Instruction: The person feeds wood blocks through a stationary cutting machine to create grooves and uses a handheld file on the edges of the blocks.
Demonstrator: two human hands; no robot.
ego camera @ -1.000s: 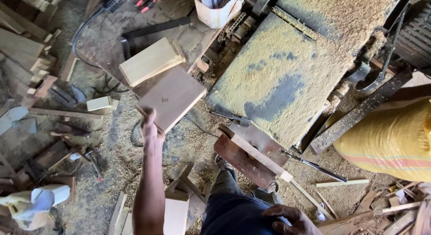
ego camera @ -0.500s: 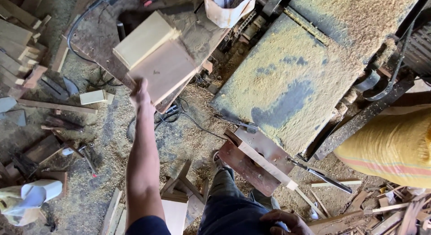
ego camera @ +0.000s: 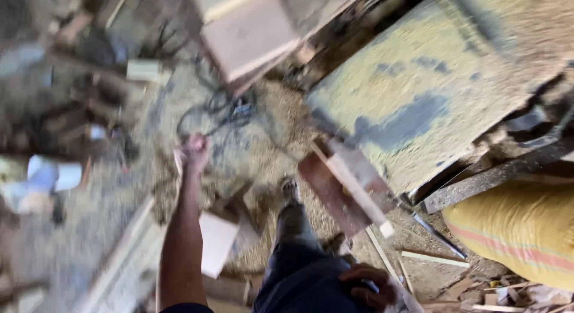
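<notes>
— Where's the left hand point(ego camera: 194, 150)?
— Out ahead on a straight arm, low over the sawdust floor point(ego camera: 251, 151), fingers curled in. The frame is blurred, so I cannot tell whether it holds anything.
— And the boards point(ego camera: 248, 35)?
— Stacked at the top of the frame, well apart from that hand, just beside the sawdust-coated table point(ego camera: 430, 92).
— The right hand point(ego camera: 368, 286)?
— Down by the thigh, resting on the dark trousers, fingers bent; whether it grips something I cannot tell.
</notes>
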